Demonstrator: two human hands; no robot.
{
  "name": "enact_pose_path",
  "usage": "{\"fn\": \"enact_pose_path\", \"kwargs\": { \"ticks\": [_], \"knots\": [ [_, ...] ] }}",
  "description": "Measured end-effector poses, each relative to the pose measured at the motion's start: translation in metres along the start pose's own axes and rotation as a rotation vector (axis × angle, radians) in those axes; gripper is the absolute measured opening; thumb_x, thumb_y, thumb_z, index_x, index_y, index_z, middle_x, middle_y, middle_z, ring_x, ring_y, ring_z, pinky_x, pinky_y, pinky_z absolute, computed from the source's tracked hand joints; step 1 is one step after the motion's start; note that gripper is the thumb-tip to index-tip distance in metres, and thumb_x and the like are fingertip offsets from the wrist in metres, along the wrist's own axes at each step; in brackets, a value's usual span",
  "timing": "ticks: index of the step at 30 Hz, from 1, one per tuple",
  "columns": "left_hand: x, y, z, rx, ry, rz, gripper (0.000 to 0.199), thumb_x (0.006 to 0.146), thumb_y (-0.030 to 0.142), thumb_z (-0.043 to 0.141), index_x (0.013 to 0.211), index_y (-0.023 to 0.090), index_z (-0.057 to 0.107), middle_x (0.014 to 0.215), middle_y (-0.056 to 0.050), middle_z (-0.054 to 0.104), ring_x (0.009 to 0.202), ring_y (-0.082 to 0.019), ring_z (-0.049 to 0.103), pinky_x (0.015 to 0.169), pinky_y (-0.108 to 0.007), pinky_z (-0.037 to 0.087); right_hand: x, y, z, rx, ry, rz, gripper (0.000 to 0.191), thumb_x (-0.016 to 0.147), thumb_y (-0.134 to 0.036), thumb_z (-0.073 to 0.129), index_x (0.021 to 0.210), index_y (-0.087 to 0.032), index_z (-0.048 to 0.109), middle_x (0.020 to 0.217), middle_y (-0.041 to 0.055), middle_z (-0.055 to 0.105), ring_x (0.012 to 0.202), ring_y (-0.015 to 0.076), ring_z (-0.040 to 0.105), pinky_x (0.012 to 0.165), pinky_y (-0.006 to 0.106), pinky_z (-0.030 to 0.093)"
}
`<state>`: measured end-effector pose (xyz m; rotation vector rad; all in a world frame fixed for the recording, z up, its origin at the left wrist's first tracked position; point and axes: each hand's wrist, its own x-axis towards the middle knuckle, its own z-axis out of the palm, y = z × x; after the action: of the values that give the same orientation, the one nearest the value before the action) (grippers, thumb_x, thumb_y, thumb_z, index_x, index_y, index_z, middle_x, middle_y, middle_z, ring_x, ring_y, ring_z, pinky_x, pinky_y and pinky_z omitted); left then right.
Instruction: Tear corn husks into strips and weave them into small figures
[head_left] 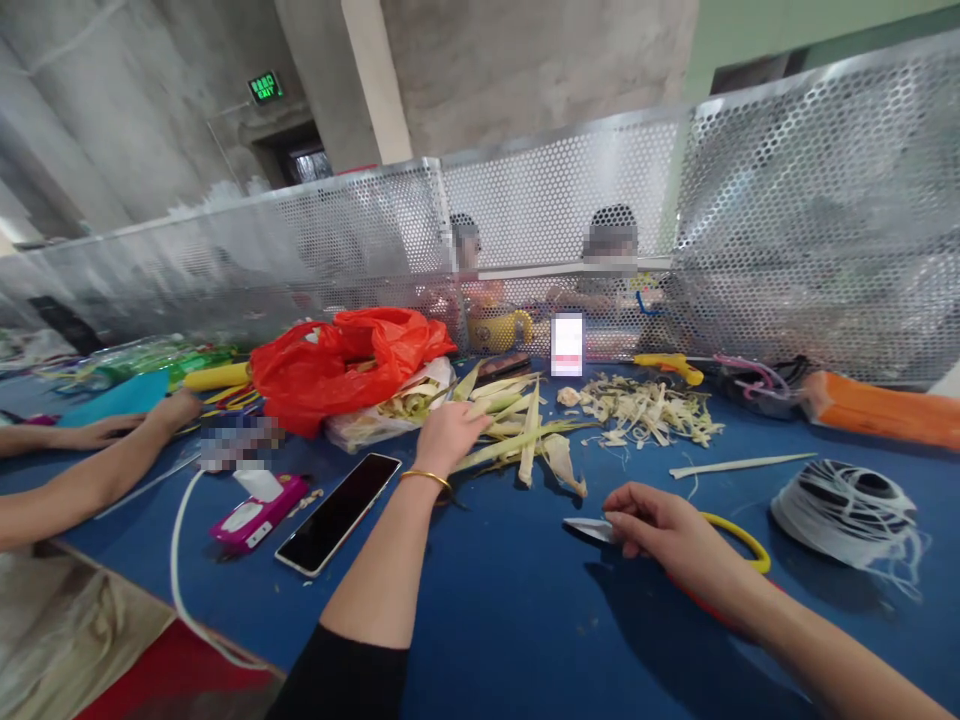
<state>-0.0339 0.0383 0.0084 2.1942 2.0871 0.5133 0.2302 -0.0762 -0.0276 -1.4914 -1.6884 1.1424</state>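
Observation:
My left hand (448,440), with a gold bangle at the wrist, reaches into a loose pile of pale green and yellow dried corn husks (529,440). Its fingers are closed on a husk at the pile's left side; the fingertips are partly hidden. My right hand (656,525) holds a pair of scissors (589,527) just above the blue table (495,620). The blades point left and look closed, while a yellow handle loop shows behind the hand. Thin husk scraps (649,408) lie heaped beyond my right hand.
A red plastic bag (345,360) stands behind my left hand. Left of my forearm lie a phone (339,513) and a purple box (259,512). A spool of white cord (847,520) and a rolled husk strip (739,466) are at right. A co-worker's arm (90,475) rests at left; a perforated metal screen (555,190) stands behind.

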Motion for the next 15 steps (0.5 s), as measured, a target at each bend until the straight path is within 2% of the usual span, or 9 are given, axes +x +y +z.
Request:
{"fn": "enact_pose_path", "kwargs": {
  "ticks": [2,4,6,11,15],
  "knots": [
    [-0.002,0.012,0.007,0.039,-0.077,0.125,0.035,0.077,0.050,0.056,0.090,0.022,0.071,0.095,-0.009,0.070,0.089,-0.023,0.063,0.073,-0.029,0.045,-0.001,0.000,0.000,-0.054,-0.022,-0.013,0.020,0.081,-0.040,0.052,0.083,-0.021,0.057,0.069,-0.0016,0.061,0.062,0.0144,0.060,0.060,0.025,0.043],
    [-0.004,0.018,0.014,0.063,-0.125,0.163,0.034,0.068,0.049,0.066,0.088,0.022,0.071,0.095,-0.009,0.070,0.089,-0.024,0.063,0.076,-0.031,0.046,-0.001,-0.001,0.000,-0.092,-0.035,-0.024,0.019,0.082,-0.039,0.051,0.083,-0.021,0.056,0.070,-0.0015,0.061,0.062,0.0148,0.060,0.060,0.026,0.044],
    [-0.004,0.018,0.018,0.084,-0.131,0.120,0.029,0.067,0.044,0.067,0.084,0.021,0.072,0.093,-0.010,0.071,0.089,-0.025,0.063,0.076,-0.031,0.046,-0.002,-0.001,0.000,-0.121,-0.043,-0.027,0.017,0.083,-0.037,0.050,0.083,-0.021,0.056,0.071,-0.0013,0.061,0.063,0.0152,0.061,0.061,0.026,0.044],
    [0.001,0.005,0.017,0.106,-0.042,-0.065,0.030,0.079,0.039,0.050,0.089,0.021,0.071,0.095,-0.010,0.071,0.089,-0.024,0.065,0.069,-0.028,0.046,-0.003,-0.004,-0.001,-0.182,-0.045,-0.033,0.018,0.085,-0.037,0.049,0.084,-0.021,0.057,0.070,0.0002,0.063,0.065,0.0163,0.061,0.060,0.027,0.043],
    [0.003,-0.002,0.015,0.105,-0.002,-0.125,0.026,0.079,0.036,0.050,0.087,0.021,0.070,0.091,-0.009,0.071,0.087,-0.023,0.065,0.065,-0.026,0.044,-0.005,-0.005,-0.001,-0.226,-0.045,-0.043,0.020,0.085,-0.039,0.049,0.085,-0.021,0.059,0.071,0.0009,0.065,0.062,0.0160,0.059,0.058,0.026,0.042]
  ]
}}
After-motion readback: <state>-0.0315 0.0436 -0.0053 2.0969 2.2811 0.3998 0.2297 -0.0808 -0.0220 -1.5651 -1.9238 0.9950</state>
